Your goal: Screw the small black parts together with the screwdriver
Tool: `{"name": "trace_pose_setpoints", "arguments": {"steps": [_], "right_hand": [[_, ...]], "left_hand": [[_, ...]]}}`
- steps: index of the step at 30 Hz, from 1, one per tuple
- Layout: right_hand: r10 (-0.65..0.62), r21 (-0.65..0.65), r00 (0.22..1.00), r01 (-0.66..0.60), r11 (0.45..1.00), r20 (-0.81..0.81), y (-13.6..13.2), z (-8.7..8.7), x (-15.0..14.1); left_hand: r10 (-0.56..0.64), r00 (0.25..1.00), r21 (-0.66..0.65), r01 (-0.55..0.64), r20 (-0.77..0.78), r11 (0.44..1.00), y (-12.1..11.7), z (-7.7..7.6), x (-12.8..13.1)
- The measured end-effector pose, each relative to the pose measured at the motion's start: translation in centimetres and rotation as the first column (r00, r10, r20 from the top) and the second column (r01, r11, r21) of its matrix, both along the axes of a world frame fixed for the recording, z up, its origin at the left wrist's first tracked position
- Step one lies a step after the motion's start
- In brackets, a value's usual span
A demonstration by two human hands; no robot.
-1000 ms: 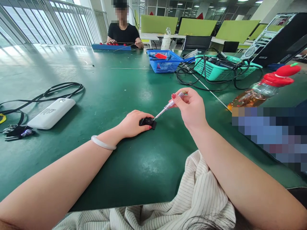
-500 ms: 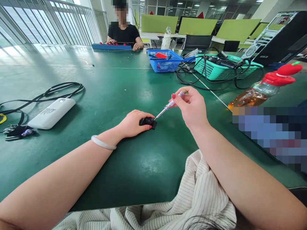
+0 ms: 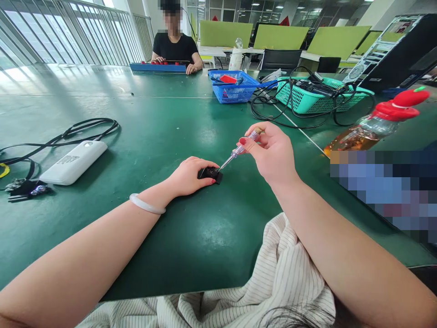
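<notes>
My left hand [image 3: 189, 176] is closed around a small black block [image 3: 210, 173], thumb on the near side and fingers on the far side, holding it against the green tabletop [image 3: 218, 232]. The block looks like a terminal piece with small metal spots on top, though its exact kind is too small to tell. In my right hand [image 3: 273, 148] is a screwdriver [image 3: 235, 152] with a clear, purplish handle, pinched between thumb and fingers. It slants down to the left, its tip at the right end of the block.
A white power bank [image 3: 74, 162] with black cables lies at left. Farther off stand a blue basket [image 3: 235, 93] and a green basket [image 3: 300, 104] with cables. A red-capped bottle [image 3: 372, 125] is at right. Across the table sits a person [image 3: 175, 50] behind a blue tray [image 3: 159, 68].
The fingers of my right hand have shifted slightly on the screwdriver handle, showing more of its top end. My left hand and the block stay in place.
</notes>
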State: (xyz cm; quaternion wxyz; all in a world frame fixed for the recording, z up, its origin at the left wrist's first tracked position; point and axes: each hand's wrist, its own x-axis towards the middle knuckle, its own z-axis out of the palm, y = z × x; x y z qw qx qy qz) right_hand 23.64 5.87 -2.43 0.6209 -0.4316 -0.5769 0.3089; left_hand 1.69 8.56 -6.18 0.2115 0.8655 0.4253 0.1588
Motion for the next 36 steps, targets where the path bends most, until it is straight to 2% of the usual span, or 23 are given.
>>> {"name": "trace_pose_setpoints", "arguments": {"steps": [4,18,25,30,36], "right_hand": [[-0.031,-0.1,0.991,0.017,0.995,-0.131,0.9,-0.7,0.3],[-0.084,-0.223,0.969,0.031,0.974,-0.231,1.0,-0.8,0.1],[-0.108,-0.339,0.956,0.01,0.941,-0.272,1.1,-0.7,0.3],[-0.183,-0.43,0.924,0.023,0.902,-0.335,1.2,-0.7,0.3],[-0.183,-0.37,0.934,0.06,0.927,-0.308,1.4,-0.7,0.6]], "left_hand": [[0.012,1.0,0.002,-0.012,-0.02,1.0,0.0,0.1,0.0],[0.017,1.0,-0.004,-0.017,-0.015,1.0,-0.1,0.3,0.1],[0.033,0.999,-0.011,-0.033,-0.021,0.999,-0.2,0.5,0.1],[0.035,0.999,-0.011,-0.035,-0.017,0.999,-0.2,0.4,0.1],[0.033,0.999,-0.018,-0.034,-0.023,0.999,-0.2,0.4,0.2]]}}
